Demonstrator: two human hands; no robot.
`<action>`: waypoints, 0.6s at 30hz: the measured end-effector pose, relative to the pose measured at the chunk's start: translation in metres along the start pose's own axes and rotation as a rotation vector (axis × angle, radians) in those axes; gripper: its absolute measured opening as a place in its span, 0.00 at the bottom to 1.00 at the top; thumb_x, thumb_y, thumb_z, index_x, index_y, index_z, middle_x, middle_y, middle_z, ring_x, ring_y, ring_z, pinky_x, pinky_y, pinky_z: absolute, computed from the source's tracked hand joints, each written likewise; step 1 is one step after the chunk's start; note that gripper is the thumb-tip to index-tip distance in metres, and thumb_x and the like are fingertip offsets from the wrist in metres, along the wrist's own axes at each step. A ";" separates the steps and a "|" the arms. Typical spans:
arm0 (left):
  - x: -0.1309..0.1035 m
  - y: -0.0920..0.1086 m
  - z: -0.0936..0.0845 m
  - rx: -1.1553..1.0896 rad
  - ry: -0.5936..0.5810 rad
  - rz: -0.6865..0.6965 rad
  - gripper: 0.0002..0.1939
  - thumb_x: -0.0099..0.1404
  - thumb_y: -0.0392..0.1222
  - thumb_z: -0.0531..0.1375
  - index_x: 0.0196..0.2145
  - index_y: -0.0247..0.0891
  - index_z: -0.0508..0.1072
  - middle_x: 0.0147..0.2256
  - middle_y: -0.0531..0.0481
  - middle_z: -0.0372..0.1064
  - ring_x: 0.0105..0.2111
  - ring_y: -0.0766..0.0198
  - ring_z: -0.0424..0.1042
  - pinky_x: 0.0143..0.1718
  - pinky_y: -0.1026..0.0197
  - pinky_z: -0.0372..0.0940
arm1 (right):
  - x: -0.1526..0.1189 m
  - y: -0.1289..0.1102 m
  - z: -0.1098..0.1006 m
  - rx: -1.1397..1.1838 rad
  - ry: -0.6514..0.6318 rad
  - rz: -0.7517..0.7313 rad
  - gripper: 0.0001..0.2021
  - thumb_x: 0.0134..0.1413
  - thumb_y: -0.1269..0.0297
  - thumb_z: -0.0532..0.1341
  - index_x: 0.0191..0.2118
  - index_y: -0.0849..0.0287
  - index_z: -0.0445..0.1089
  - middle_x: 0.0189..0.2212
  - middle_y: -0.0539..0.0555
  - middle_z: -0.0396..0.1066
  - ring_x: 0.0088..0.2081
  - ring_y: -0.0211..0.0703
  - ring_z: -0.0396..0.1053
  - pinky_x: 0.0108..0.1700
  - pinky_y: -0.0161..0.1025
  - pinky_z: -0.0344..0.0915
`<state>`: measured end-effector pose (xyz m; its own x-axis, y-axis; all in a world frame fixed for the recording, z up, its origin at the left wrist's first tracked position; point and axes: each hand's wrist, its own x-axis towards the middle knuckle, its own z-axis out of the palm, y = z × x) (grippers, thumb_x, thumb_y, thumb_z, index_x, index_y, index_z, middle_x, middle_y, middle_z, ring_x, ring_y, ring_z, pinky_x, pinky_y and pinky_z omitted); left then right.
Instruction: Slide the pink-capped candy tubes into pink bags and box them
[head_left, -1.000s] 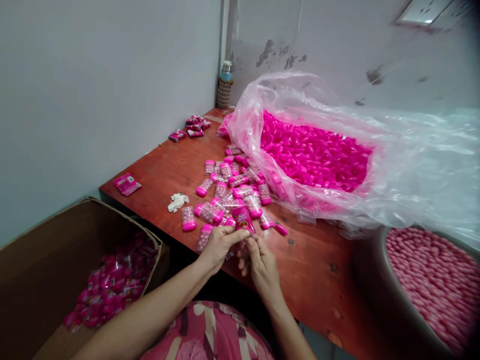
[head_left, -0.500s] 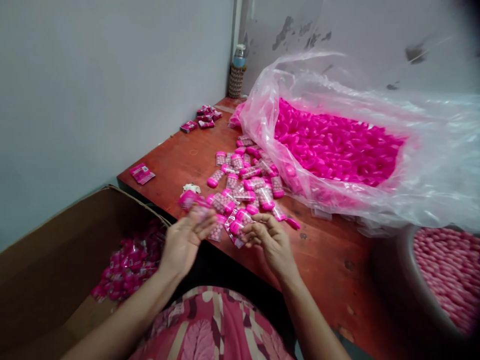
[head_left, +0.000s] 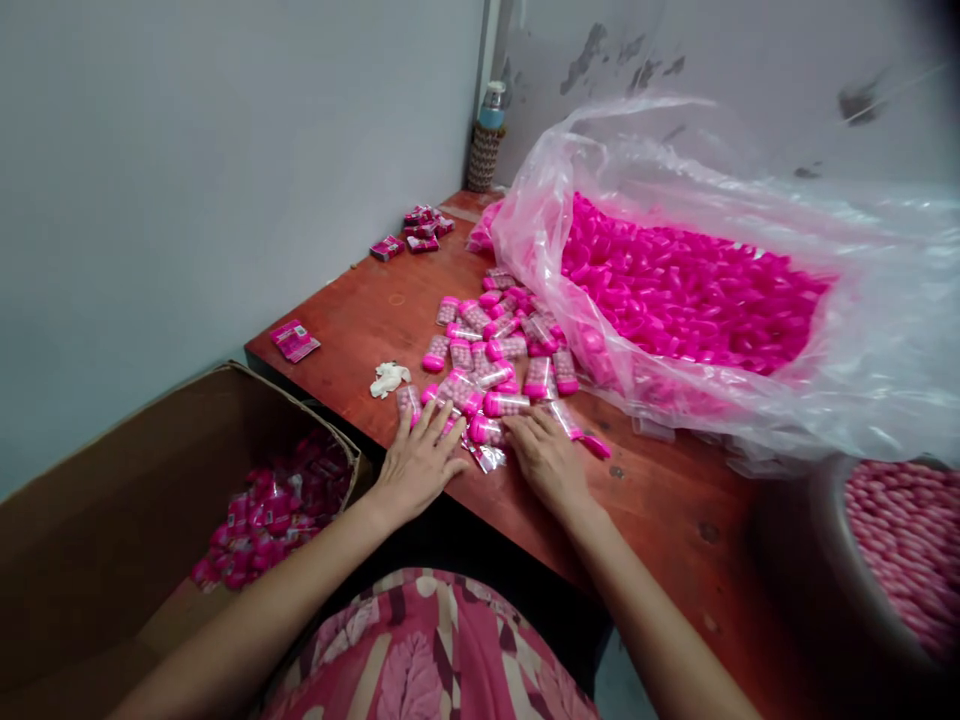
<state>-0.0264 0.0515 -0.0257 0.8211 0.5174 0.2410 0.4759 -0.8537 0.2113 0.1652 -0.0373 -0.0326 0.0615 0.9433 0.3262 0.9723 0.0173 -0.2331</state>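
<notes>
Small clear containers with pink caps, filled with pale pink balls, lie heaped on the red-brown table (head_left: 337,320). My left hand (head_left: 420,465) lies with spread fingers over the near-left edge of the heap, touching a container (head_left: 409,402). My right hand (head_left: 547,460) rests at the near-right side, fingers bent downward, fingertips against a capped container (head_left: 486,430); its thumb is hidden. Between the hands, a shiny printed wrapper (head_left: 489,459) sticks out from under the containers. Neither hand visibly lifts anything.
A cardboard box (head_left: 225,395) holding pink wrapped packs (head_left: 262,515) stands below left. Crumpled white material (head_left: 390,379) and printed packets (head_left: 295,341) lie on the table. A plastic bag (head_left: 525,230) holds pink caps (head_left: 690,290). A tub (head_left: 814,520) of pink balls sits right; a bottle (head_left: 487,140) stands behind.
The blurred pink pack in my left hand has left it, and that hand has come down onto the heap. My right hand has lowered to the containers. The view has shifted slightly.
</notes>
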 end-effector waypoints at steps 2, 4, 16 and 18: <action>0.010 -0.006 0.006 0.093 0.016 0.006 0.26 0.62 0.48 0.50 0.56 0.36 0.56 0.59 0.39 0.46 0.59 0.50 0.41 0.56 0.40 0.37 | 0.010 0.010 0.004 -0.048 0.026 0.050 0.14 0.58 0.68 0.50 0.47 0.60 0.66 0.44 0.57 0.69 0.49 0.49 0.61 0.50 0.47 0.56; 0.015 -0.012 0.008 0.126 0.035 0.005 0.25 0.63 0.47 0.50 0.56 0.35 0.56 0.59 0.38 0.46 0.59 0.50 0.42 0.55 0.40 0.39 | 0.018 0.019 0.007 -0.064 0.042 0.098 0.13 0.58 0.67 0.49 0.45 0.61 0.66 0.44 0.58 0.69 0.46 0.48 0.63 0.48 0.45 0.57; 0.029 0.030 0.020 0.031 0.138 0.005 0.19 0.60 0.48 0.53 0.46 0.35 0.67 0.48 0.42 0.65 0.52 0.51 0.57 0.54 0.42 0.46 | 0.023 0.024 -0.002 -0.302 -0.013 0.270 0.18 0.56 0.54 0.51 0.48 0.59 0.62 0.37 0.59 0.69 0.40 0.51 0.63 0.39 0.43 0.55; 0.031 0.032 0.025 0.029 0.141 0.016 0.17 0.61 0.45 0.53 0.45 0.36 0.68 0.48 0.43 0.65 0.52 0.51 0.57 0.54 0.41 0.45 | 0.025 0.031 -0.001 -0.349 0.020 0.366 0.17 0.56 0.55 0.50 0.46 0.60 0.62 0.35 0.59 0.69 0.38 0.52 0.64 0.37 0.43 0.55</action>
<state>0.0218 0.0389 -0.0353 0.7773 0.5048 0.3755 0.4732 -0.8624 0.1798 0.1969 -0.0137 -0.0305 0.4129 0.8603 0.2990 0.9036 -0.4280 -0.0167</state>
